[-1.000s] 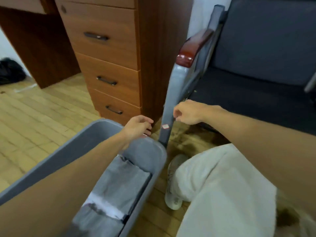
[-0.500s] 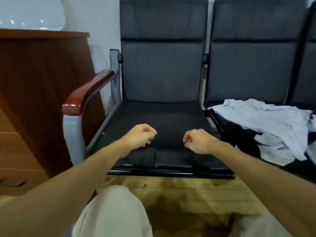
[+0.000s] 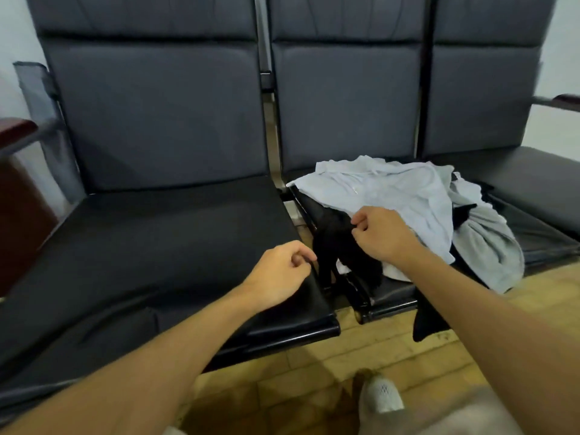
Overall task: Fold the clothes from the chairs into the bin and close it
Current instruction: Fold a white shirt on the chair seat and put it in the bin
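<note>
A pile of clothes lies on the middle chair seat (image 3: 392,293). A light blue shirt (image 3: 392,189) is on top, a grey garment (image 3: 489,246) hangs over the front right, and a black garment (image 3: 339,249) droops at the left into the gap between the seats. My right hand (image 3: 383,235) sits at the pile's left edge with its fingers curled, pinching the top of the black garment. My left hand (image 3: 279,274) hovers over the left chair seat (image 3: 157,246) with curled fingers. Its thumb tip is at the black garment's edge, and no cloth shows in it. The bin is out of view.
Three dark chairs stand joined in a row against the wall, and the right chair seat (image 3: 533,183) is bare. A wooden armrest (image 3: 15,130) is at the far left, another armrest (image 3: 565,100) at the far right. My shoe (image 3: 381,397) is on the wooden floor (image 3: 376,340).
My view swung right from the bin and drawers to the chairs. Both hands moved right to the clothes pile, and my right hand took hold of the black garment.
</note>
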Demonstrator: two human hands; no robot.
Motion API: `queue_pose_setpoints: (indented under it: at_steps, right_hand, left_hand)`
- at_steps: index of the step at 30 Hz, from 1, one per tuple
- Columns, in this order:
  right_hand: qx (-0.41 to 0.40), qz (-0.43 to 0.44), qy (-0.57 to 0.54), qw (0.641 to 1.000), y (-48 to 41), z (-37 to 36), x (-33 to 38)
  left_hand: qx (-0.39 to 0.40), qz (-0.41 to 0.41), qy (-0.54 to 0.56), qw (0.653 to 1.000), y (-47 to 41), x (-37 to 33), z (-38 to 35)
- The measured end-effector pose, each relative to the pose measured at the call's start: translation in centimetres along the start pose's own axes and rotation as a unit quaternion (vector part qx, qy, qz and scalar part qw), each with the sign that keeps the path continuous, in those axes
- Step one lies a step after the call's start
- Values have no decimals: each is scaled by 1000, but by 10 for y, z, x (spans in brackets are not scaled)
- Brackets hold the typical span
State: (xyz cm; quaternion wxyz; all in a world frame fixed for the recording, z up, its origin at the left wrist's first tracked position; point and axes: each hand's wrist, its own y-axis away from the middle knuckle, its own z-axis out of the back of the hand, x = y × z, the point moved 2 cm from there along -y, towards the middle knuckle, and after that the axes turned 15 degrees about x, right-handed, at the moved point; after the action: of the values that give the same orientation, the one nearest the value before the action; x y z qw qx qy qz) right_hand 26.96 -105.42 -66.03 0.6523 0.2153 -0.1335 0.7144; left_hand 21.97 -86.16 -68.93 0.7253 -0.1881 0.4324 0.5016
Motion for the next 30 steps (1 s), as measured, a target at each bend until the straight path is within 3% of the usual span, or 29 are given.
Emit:
queue_pose_setpoints:
  at_steps: [3,7,14,18,23,27,30]
  right_hand:
    - [-95,-97,-1,991,1,12,-38]
    - [-75,-221,-3,972,15,8,-84]
    - [-123,-212,-100,964,12,16,-86]
    - [-132,-113,-46,984,16,15,-58]
    - [-181,129,2,975,24,0,18]
    - [-164,245,-72,953,32,-15,69]
    - [-119,271,-127,947,37,-27,102]
  left_hand:
    - [8,-2,13,1000,-17,-4,-11]
    - [-9,-11,35,999,-30,-11,-18]
    - [-13,-21,26,999,-30,-11,-19]
    - [-6,-31,1,999,-18,-10,-7]
    - [-45,-30,-3,999,9,-1,25]
    - [-78,-8,41,996,32,16,43]
    - [-110,9,44,993,52,28,58]
